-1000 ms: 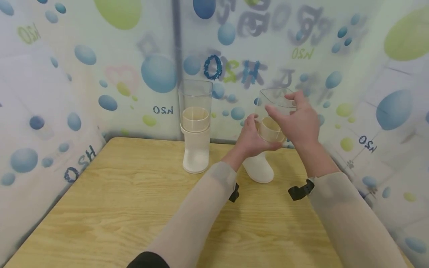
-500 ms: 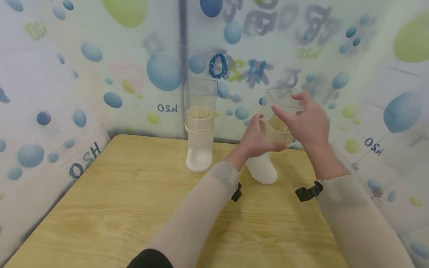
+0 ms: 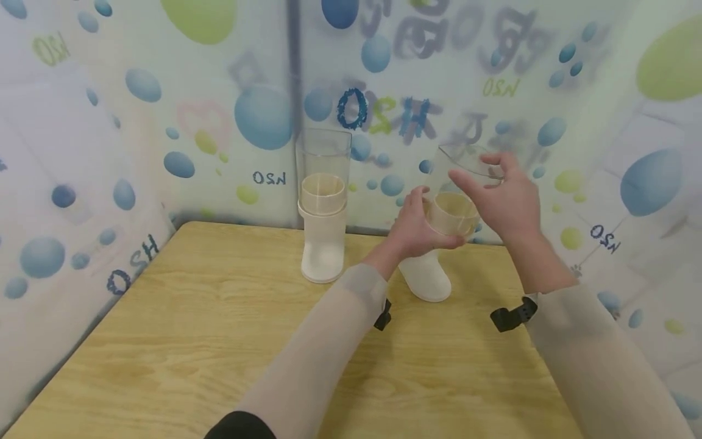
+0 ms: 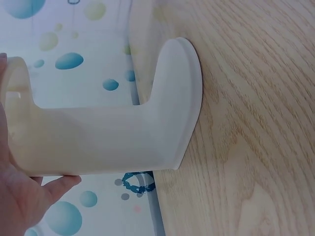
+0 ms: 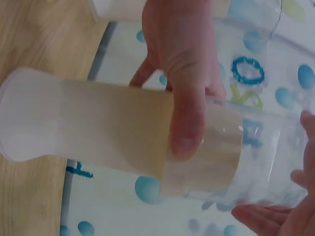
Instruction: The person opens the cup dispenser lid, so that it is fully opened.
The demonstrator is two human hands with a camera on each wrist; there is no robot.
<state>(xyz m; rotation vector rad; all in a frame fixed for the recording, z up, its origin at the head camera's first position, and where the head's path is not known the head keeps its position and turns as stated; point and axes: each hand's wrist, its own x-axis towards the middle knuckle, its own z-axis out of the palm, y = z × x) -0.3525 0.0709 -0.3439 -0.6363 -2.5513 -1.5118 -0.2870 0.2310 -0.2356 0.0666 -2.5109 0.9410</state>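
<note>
A white boot-shaped stand point(image 3: 430, 279) stands on the table to the right of middle, with a clear plastic tube point(image 5: 275, 147) around its upper end. My left hand point(image 3: 415, 227) grips the stand's upper part; in the right wrist view its thumb lies across the tube's lower end. The stand's foot rests on the wood in the left wrist view. My right hand point(image 3: 507, 198) holds the tube near its top rim, thumb and fingers spread around it. The rim slants down to the right. A matching boot stand point(image 3: 323, 250) with its own clear tube point(image 3: 325, 146) stands upright to the left.
The wooden table point(image 3: 219, 341) meets a backdrop point(image 3: 208, 110) printed with blue and green drops, close behind both stands. The backdrop also rises at both sides. Black straps with small black mounts sit on both wrists.
My right hand has moved slightly right, and the tube's rim has become narrower and more slanted. My left hand keeps its grip, and both stands stay in place.
</note>
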